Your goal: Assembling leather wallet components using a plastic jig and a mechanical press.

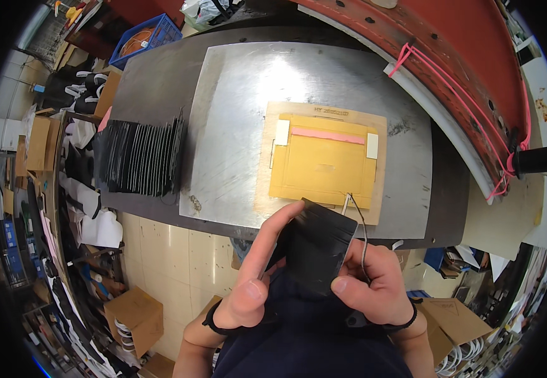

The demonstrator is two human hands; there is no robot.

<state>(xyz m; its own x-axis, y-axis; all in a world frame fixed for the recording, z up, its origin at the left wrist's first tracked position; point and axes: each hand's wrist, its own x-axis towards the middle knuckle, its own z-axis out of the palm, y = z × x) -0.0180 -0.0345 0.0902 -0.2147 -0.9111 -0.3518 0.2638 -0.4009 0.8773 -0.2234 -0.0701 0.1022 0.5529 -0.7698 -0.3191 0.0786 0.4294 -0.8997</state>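
Both my hands hold a black flat piece (319, 244) close to my chest, below the table's near edge. My left hand (258, 274) grips its left side, index finger stretched up along the edge. My right hand (374, 283) pinches its right side with the thumb on the lower corner; a thin dark cord (363, 236) runs up from it. Just beyond, a wooden board (267, 183) carrying a yellow pad (324, 167) with a pink strip (327, 135) and two white tabs lies on a steel plate (236, 120).
A row of black pieces (141, 157) stands on edge at the table's left. A red curved machine frame (468, 57) with pink cord (456, 82) arcs at the right. Cardboard boxes (135, 315) and a blue crate (144, 38) sit on the floor around.
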